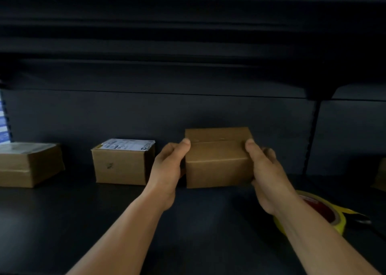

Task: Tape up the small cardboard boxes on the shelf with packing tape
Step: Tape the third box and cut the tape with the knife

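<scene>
A small brown cardboard box [218, 162] sits at the middle of the dark shelf [125, 222], its top flaps closed with a seam across the top. My left hand [169, 166] grips its left side, thumb on the top edge. My right hand [265, 170] grips its right side the same way. A roll of yellow packing tape [325, 212] with a red core lies on the shelf just right of my right forearm, partly hidden by it.
A second small box [122, 166] with a white label on top stands to the left. A flatter box [29, 164] sits at the far left. Another box's edge [381, 178] shows at the far right. A dark shelf hangs overhead.
</scene>
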Motion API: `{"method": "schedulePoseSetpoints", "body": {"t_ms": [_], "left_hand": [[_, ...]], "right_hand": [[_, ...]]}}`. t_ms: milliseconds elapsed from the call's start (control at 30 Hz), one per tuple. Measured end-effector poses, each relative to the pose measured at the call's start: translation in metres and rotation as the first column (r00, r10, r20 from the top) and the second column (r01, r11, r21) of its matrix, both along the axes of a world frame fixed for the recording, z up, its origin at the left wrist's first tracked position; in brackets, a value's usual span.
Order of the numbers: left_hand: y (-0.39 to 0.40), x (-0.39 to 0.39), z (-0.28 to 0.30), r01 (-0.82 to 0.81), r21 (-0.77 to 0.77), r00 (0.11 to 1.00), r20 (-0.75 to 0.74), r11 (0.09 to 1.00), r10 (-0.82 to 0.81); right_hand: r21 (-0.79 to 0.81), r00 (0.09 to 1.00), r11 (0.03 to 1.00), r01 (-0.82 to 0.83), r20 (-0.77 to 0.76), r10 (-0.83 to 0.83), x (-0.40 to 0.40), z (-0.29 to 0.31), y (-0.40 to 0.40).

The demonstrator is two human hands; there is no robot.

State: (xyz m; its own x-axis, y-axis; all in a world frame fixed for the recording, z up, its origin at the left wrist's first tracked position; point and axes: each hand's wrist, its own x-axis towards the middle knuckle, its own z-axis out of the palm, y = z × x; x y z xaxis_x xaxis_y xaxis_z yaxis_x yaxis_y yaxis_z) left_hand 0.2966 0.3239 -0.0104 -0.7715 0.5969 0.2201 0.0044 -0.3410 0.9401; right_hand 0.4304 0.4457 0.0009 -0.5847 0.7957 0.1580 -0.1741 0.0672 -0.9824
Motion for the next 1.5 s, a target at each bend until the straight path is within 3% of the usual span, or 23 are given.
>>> {"method": "schedulePoseSetpoints", "body": {"t_ms": [267, 433, 567, 833, 1100, 1333, 1500], "left_hand": [[-0.006, 0.005, 0.004, 0.094, 0.118, 0.996, -0.009, 0.988, -0.094], [-0.01, 0.006, 0.007, 0.017, 0.216, 0.989, 0.137, 0.976, -0.047], [-0.01, 0.007, 0.007, -0.041, 0.132, 0.995, 0.093, 0.99, 0.029], [-0.01, 0.009, 0.007, -0.005, 0.123, 0.996, 0.088, 0.992, -0.006], [-0.01, 0.009, 0.008, -0.035, 0.063, 0.998, 0.053, 0.997, 0.031], [-0.004, -0.002, -0.001, -0.095, -0.267, 0.996, -0.027, 0.959, 0.091], [-0.005, -0.002, -0.001, -0.165, -0.279, 0.984, -0.106, 0.946, 0.141]], "right_hand": [[0.031, 0.993, 0.999, 0.013, -0.117, -0.009, 0.002, -0.006, 0.0], [0.13, 0.991, 0.991, -0.036, -0.123, 0.053, 0.006, -0.003, -0.004], [0.185, 0.994, 0.981, -0.053, -0.084, 0.07, 0.007, -0.002, -0.006], [0.102, 0.986, 0.99, -0.094, -0.131, 0.107, 0.003, -0.007, -0.006], [0.141, 0.998, 0.989, -0.043, -0.037, 0.049, 0.002, -0.008, -0.004], [0.368, 0.942, 0.93, -0.021, 0.319, -0.104, -0.008, -0.018, 0.001], [0.406, 0.92, 0.913, -0.036, 0.369, -0.128, -0.008, -0.008, -0.005]]}}
